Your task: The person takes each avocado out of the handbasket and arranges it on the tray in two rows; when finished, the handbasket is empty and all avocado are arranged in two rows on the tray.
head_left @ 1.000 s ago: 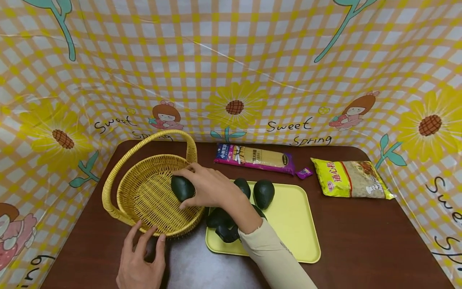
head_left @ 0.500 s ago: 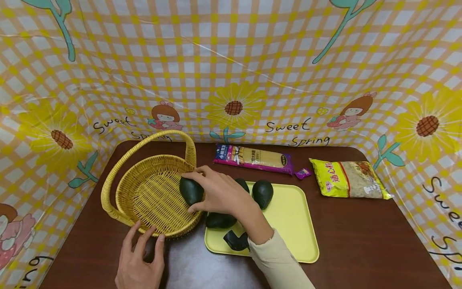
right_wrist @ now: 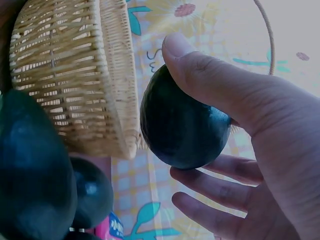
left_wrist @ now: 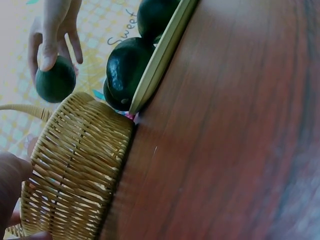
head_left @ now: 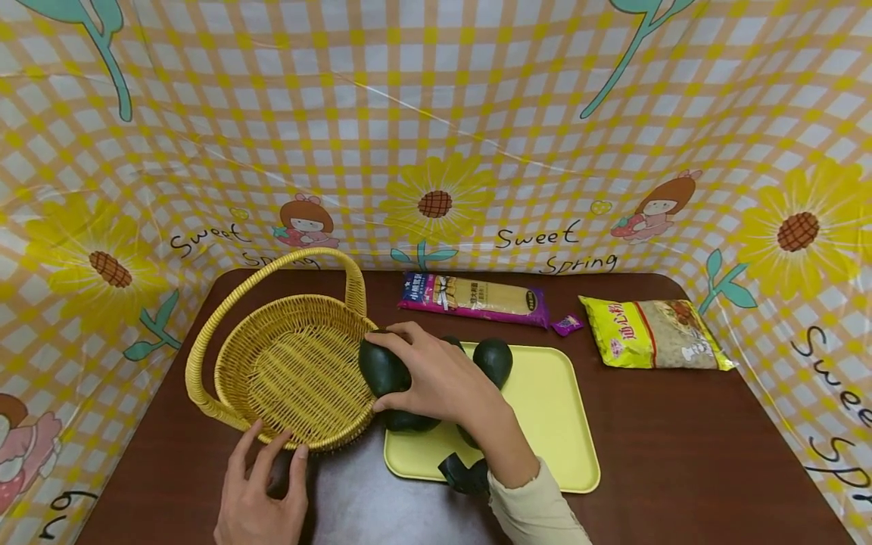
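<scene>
My right hand grips a dark green avocado over the right rim of the wicker basket. In the right wrist view, the thumb lies on one side of this avocado and the fingers on the other. Left-hand fingertips touch the basket's near rim, with the left hand resting in front of it. Woven slats show across the basket's bare bottom. Several more avocados sit on a yellow tray to the right, including one avocado at its back; my right hand and forearm partly cover others.
A purple pasta packet lies behind the tray, with a small purple sachet beside it. A yellow food bag lies at the back right. The basket's tall handle arches over it. Patterned cloth surrounds the brown table.
My right hand has moved right with the avocado, from above the basket's inside to over its right rim. The left hand has stayed at the near rim.
</scene>
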`<act>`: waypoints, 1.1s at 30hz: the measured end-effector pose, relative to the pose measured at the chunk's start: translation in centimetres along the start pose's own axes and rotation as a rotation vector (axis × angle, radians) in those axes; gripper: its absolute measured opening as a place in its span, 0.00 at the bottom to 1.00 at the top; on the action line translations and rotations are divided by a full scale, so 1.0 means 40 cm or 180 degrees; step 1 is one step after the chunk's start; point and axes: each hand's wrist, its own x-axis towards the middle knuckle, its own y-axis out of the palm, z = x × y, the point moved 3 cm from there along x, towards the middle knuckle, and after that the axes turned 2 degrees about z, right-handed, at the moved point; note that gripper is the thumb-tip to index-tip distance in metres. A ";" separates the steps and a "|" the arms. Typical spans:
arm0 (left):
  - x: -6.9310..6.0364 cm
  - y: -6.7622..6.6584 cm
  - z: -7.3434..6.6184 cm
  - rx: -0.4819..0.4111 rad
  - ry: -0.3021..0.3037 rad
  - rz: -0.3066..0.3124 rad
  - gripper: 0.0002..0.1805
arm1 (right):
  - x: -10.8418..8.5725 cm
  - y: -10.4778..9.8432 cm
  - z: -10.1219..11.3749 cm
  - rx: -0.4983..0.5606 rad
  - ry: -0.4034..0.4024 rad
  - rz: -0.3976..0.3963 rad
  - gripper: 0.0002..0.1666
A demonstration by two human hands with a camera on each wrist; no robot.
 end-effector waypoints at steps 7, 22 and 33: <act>-0.002 -0.002 0.000 0.0040 0.0065 0.0009 0.16 | -0.049 -0.020 -0.026 -0.0063 0.0134 -0.0133 0.54; 0.000 -0.003 0.001 -0.0008 0.0103 -0.0030 0.17 | -0.153 -0.049 -0.098 -0.0033 0.0515 -0.0375 0.56; 0.002 -0.003 0.001 0.0021 0.0066 0.0000 0.17 | -0.206 -0.050 -0.136 -0.0051 0.0603 -0.0423 0.55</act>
